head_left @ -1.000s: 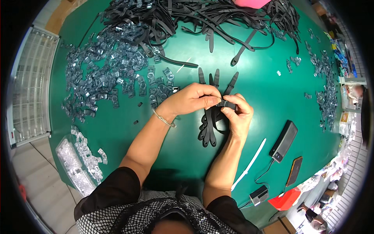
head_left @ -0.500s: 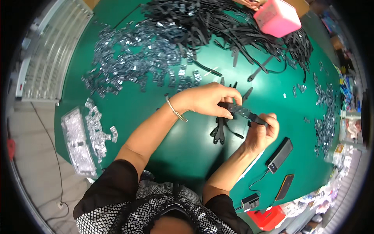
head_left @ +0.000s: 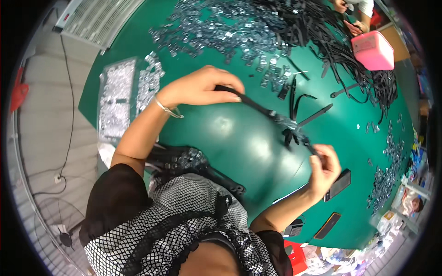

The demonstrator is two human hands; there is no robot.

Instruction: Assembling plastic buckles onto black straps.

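Observation:
A black strap is stretched at a slant between my hands, with shiny, glassy-looking links along its lower right part. My left hand pinches its upper left end between thumb and fingers. At the other end, my right hand grips the strap with curled fingers. Several loose black straps lie on the green table just behind the held one. By my lap rests a bundle of black straps with shiny pieces on it, partly hidden by my left arm.
Heaps of small shiny pieces and black straps cover the far side, beside a pink bin. Another person's hand is there. A clear tray stands left; a black phone-like device and a phone lie right.
My hands have moved apart, the left one up and leftward, drawing the strap out longer. The whole view has shifted, and the strap bundle by my lap now shows.

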